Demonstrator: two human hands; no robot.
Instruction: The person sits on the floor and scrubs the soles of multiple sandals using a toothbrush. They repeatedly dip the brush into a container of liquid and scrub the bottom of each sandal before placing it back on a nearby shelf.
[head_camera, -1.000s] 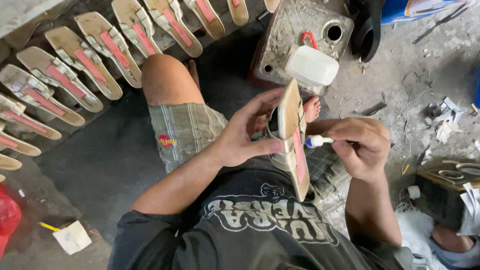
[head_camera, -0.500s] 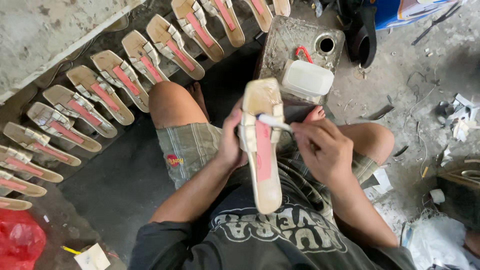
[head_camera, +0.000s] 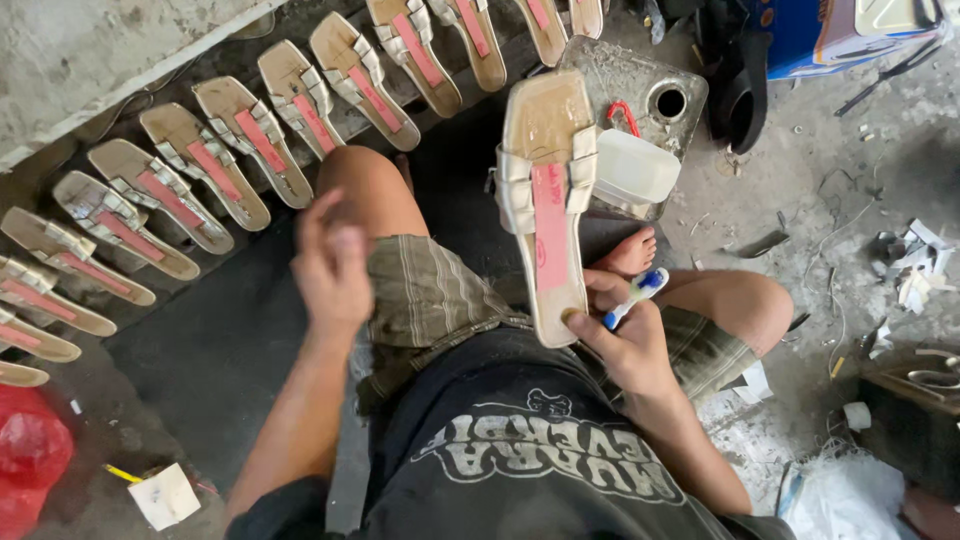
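Left hand (head_camera: 330, 262) released, fingers loose; right hand (head_camera: 625, 345) grips sandal (head_camera: 545, 200), toothbrush (head_camera: 635, 296); tin (head_camera: 630, 100) behind.

Left hand (head_camera: 333, 262) no longer on the sandal (head_camera: 545, 200); now lifted free, blurred, above the left thigh, nearer the row of finished sandals (head_camera: 230, 150) on the floor. Sandal now gripped at its heel end by the right hand (head_camera: 625, 340) alone, swung forward with the toe pointing away over the metal can (head_camera: 640, 90), sole face up. Toothbrush (head_camera: 635, 297) off the pink insole strip, now tucked in the right hand beside the heel.
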